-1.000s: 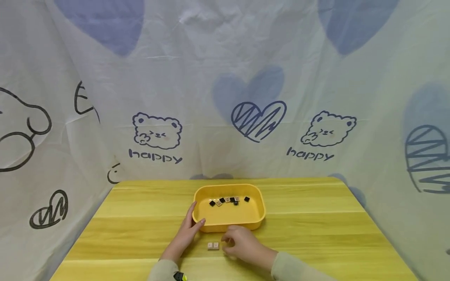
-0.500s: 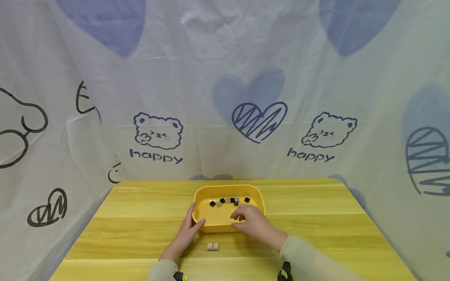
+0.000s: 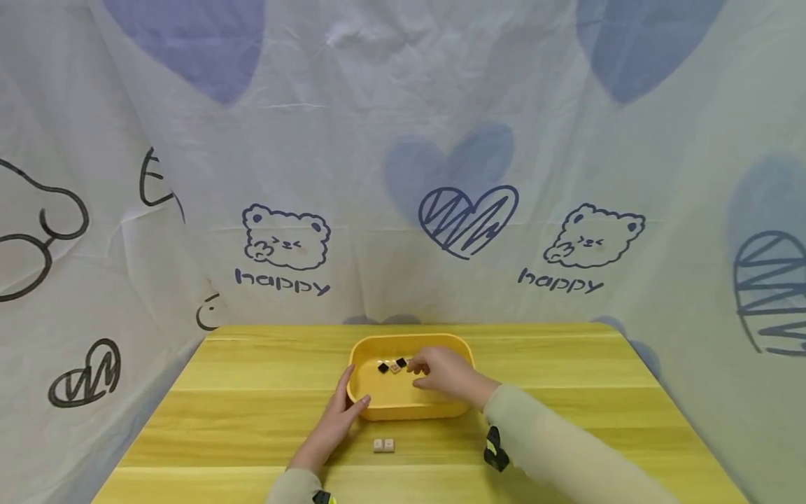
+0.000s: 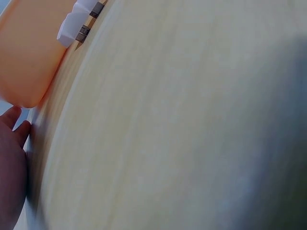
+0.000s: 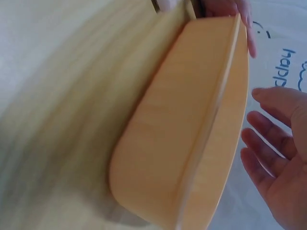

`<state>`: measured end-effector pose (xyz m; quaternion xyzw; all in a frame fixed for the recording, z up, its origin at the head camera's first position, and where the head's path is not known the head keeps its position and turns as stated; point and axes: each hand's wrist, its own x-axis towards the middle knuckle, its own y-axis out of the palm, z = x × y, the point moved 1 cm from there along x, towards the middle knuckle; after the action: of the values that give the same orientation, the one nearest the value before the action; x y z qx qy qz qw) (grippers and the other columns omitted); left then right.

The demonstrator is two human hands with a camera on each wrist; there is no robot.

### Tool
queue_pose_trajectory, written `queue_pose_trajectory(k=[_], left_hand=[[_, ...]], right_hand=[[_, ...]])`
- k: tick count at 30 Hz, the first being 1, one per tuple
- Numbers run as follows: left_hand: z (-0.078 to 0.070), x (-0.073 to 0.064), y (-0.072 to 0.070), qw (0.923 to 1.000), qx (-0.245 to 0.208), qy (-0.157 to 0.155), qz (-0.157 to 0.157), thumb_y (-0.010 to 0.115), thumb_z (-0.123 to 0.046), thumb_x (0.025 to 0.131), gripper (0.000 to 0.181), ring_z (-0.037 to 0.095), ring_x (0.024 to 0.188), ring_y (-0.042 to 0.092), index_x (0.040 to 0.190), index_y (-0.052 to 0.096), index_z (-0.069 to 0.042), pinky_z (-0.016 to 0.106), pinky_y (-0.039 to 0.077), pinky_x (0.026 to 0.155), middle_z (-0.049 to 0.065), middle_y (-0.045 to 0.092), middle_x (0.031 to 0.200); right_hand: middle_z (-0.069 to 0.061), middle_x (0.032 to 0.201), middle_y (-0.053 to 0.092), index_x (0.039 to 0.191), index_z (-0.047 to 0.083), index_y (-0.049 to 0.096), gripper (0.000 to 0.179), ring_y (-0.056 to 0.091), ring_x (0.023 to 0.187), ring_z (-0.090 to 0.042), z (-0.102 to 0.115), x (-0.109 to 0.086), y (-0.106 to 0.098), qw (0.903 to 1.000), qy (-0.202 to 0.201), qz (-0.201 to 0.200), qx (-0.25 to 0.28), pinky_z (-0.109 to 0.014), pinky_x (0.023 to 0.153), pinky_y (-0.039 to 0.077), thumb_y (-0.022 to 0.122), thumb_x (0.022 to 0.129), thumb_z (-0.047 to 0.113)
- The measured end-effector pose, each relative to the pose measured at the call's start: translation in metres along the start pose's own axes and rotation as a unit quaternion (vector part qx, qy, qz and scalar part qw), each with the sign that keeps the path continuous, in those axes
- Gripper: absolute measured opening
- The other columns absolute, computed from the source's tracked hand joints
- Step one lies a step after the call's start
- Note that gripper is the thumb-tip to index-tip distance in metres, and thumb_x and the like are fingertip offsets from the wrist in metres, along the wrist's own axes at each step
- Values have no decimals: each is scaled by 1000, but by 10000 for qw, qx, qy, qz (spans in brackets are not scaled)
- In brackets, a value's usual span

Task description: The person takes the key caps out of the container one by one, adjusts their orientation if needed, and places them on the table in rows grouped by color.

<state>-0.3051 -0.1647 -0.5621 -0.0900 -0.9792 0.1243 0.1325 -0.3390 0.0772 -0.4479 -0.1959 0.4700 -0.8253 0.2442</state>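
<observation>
A yellow plastic tray (image 3: 415,413) stands on the table. My left hand (image 3: 334,420) rests against its front left corner, thumb at the front rim and straight fingers along the left side. Over the tray's inside hovers my right hand (image 3: 443,374); in the right wrist view its fingers (image 5: 268,158) are spread and loosely bent, with nothing seen between them. Black keycaps (image 3: 383,367) and a pale keycap (image 3: 394,368) lie in the tray, others hidden behind the right hand. Two off-white keycaps (image 3: 383,445) sit side by side in front of the tray.
The wooden table (image 3: 567,420) extends to both sides of the tray. A white cloth (image 3: 365,161) printed with hearts and bears hangs behind the table and at both sides.
My right hand has risen from the table beside the two off-white keycaps, crossed the tray's front rim and moved deeper over its inside. The left hand keeps its place at the corner.
</observation>
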Motion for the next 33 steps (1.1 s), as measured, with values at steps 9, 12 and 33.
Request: queue_pose_trajectory(k=[9, 12, 33], left_hand=[[-1, 3, -1, 9995, -90, -293, -14, 59, -29, 98, 78, 47, 140, 20, 157, 10, -11, 56, 17, 112, 33, 10, 156], [-5, 3, -1, 9997, -58, -229, -13, 58, -26, 99, 77, 51, 138, 21, 156, 10, -8, 59, 17, 111, 36, 10, 154], [-8, 0, 3, 9995, -54, -280, -123, 60, -21, 97, 77, 49, 138, 22, 156, 12, -6, 55, 18, 112, 36, 12, 153]], right_hand=[[-1, 100, 71, 104, 14, 75, 21, 59, 80, -9, -5, 28, 4, 9989, -145, 398, 224, -26, 74, 52, 76, 84, 8], [-4, 101, 72, 103, 11, 75, 21, 59, 81, -9, -8, 36, 8, 9980, -210, 488, 338, -24, 74, 52, 77, 82, 5], [-3, 102, 69, 107, 5, 74, 32, 59, 78, -8, -37, 63, 37, 9936, 215, 887, 671, -23, 70, 52, 80, 76, 0]])
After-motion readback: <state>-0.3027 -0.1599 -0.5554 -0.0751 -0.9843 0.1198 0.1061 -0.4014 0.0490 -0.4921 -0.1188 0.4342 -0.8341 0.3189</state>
